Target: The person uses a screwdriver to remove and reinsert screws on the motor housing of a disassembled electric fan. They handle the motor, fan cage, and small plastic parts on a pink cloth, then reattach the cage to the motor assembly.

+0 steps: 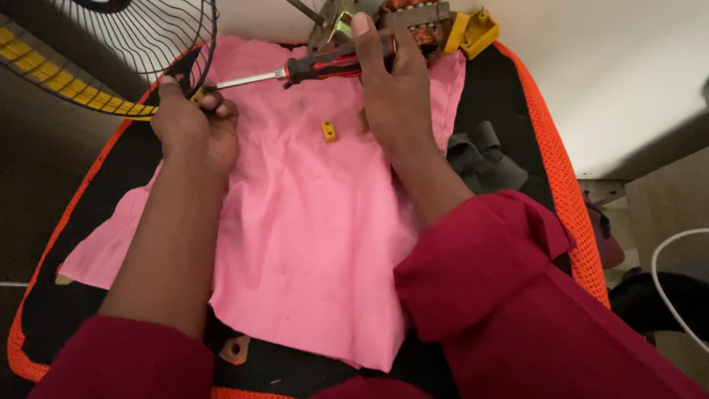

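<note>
Pink cloth (310, 244) underlies right hand (395, 85) gripping screwdriver (325, 66) (red-handled).

A makeshift repair spot: fan guard (140, 44), screwdriver (325, 66) and motor parts (399, 18) on a cloth-covered seat (550, 148).

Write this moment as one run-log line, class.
left hand: grips black wire fan guard rim | right hand: holds red-and-black-handled screwdriver, tip at guard | small yellow plastic block: lies on pink cloth

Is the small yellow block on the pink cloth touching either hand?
Apart. The head view shows the yellow block alone on the pink cloth, with bare cloth between it and both hands.
</note>
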